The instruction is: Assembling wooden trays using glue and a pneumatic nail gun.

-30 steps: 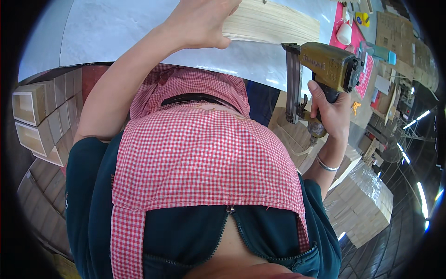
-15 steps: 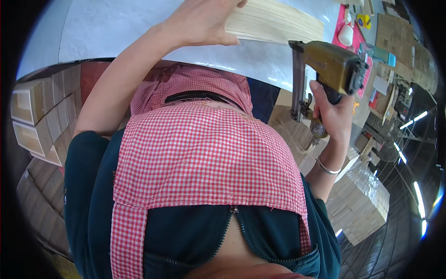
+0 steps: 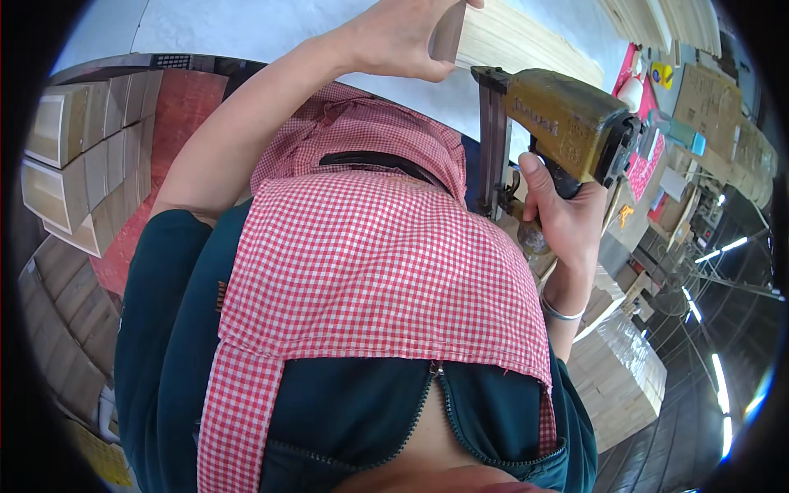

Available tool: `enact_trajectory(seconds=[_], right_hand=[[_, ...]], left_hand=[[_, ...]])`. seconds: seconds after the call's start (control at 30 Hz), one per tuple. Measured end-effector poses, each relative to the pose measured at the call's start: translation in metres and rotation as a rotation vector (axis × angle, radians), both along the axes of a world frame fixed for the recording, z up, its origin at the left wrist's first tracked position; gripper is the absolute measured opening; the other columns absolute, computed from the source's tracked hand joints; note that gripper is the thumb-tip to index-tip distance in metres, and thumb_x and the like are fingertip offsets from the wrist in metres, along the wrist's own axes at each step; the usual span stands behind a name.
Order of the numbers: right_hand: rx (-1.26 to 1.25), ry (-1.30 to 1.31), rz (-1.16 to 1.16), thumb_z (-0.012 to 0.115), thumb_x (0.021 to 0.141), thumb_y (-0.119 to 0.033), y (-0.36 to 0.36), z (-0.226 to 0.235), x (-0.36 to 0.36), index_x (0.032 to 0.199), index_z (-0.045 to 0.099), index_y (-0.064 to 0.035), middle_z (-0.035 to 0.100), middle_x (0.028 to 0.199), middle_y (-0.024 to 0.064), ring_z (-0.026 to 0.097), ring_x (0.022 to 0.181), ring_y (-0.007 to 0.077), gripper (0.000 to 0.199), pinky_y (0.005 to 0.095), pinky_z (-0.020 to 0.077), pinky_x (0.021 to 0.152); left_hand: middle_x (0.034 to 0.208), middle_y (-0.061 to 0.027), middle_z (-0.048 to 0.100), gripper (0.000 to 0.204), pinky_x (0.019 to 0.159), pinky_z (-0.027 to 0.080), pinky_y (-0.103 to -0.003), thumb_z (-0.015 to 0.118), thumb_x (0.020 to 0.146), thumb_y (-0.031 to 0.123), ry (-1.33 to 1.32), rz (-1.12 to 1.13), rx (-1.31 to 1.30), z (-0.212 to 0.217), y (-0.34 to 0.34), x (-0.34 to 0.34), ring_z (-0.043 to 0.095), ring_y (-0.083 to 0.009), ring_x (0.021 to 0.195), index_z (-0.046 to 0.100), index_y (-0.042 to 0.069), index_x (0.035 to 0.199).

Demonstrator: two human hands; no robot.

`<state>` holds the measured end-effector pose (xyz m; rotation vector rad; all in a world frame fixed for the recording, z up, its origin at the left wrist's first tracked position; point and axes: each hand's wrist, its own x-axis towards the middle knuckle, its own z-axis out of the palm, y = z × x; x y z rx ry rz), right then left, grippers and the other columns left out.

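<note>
My left hand (image 3: 403, 39) is at the top of the view over the worktable (image 3: 246, 29). Its thumb and fingers span the end of a pale wooden board (image 3: 447, 34), gripping it at the edges; part of the hand is cut off by the frame. On the right, my right hand (image 3: 567, 209) is wrapped round the handle of a worn yellow-brown nail gun (image 3: 563, 119). The nail gun's dark nose (image 3: 489, 78) points up and left, close to my left thumb. More pale wooden boards (image 3: 526, 41) lie just beyond the nose.
Wooden boxes (image 3: 62, 127) are stacked at the left beside a red panel (image 3: 177, 140). On the table's right lie a white bottle (image 3: 631, 92), a yellow tape roll (image 3: 662, 76) and cardboard (image 3: 703, 99). A wrapped stack of wood (image 3: 620, 370) stands at lower right.
The nail gun has moved left, nearer my left hand. My left hand has shifted right, and the end of the board now shows between its thumb and fingers. The whole view has shifted somewhat.
</note>
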<state>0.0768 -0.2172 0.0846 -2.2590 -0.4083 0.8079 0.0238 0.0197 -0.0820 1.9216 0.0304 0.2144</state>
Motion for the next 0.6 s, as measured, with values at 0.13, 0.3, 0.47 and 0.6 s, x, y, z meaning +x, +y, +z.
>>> enact_trajectory(seconds=[0.13, 0.3, 0.47, 0.6], right_hand=[[0.006, -0.028, 0.014, 0.078, 0.091, -0.017, 0.003, -0.001, -0.003, 0.101, 0.066, 0.0023, 0.060, 0.061, 0.0035, 0.049, 0.042, 0.0104, 0.025, 0.0223, 0.0414, 0.040], [0.007, -0.030, -0.011, 0.079, 0.090, -0.015, 0.006, -0.001, -0.005, 0.101, 0.066, 0.0022, 0.060, 0.062, 0.0035, 0.050, 0.043, 0.0102, 0.024, 0.0220, 0.0407, 0.040], [-0.014, -0.007, -0.032, 0.080, 0.088, -0.011, 0.008, 0.000, -0.006, 0.105, 0.066, 0.0022, 0.063, 0.065, 0.0038, 0.051, 0.044, 0.0100, 0.026, 0.0211, 0.0396, 0.040], [-0.027, -0.035, 0.045, 0.078, 0.091, -0.016, 0.013, 0.002, -0.003, 0.101, 0.066, 0.0022, 0.061, 0.064, 0.0043, 0.049, 0.042, 0.0103, 0.025, 0.0219, 0.0414, 0.039]], left_hand=[[0.128, -0.0223, 0.044, 0.076, 0.101, 0.044, -0.045, 0.078, 0.064, 0.019, -0.035, 0.019, -0.001, -0.002, -0.003, 0.003, 0.048, -0.0377, 0.114, 0.041, 0.002, 0.128], [0.127, -0.0225, 0.045, 0.077, 0.100, 0.045, -0.045, 0.078, 0.062, 0.018, -0.052, 0.012, -0.031, -0.005, -0.003, 0.005, 0.049, -0.0374, 0.112, 0.040, 0.002, 0.128], [0.127, -0.0229, 0.046, 0.081, 0.102, 0.044, -0.045, 0.078, 0.062, 0.019, -0.050, 0.010, -0.041, -0.006, -0.002, 0.004, 0.050, -0.0379, 0.114, 0.039, 0.002, 0.132], [0.129, -0.0237, 0.045, 0.089, 0.103, 0.043, -0.047, 0.077, 0.063, 0.020, -0.134, 0.046, 0.000, -0.011, 0.000, 0.002, 0.049, -0.0387, 0.115, 0.036, 0.001, 0.139]])
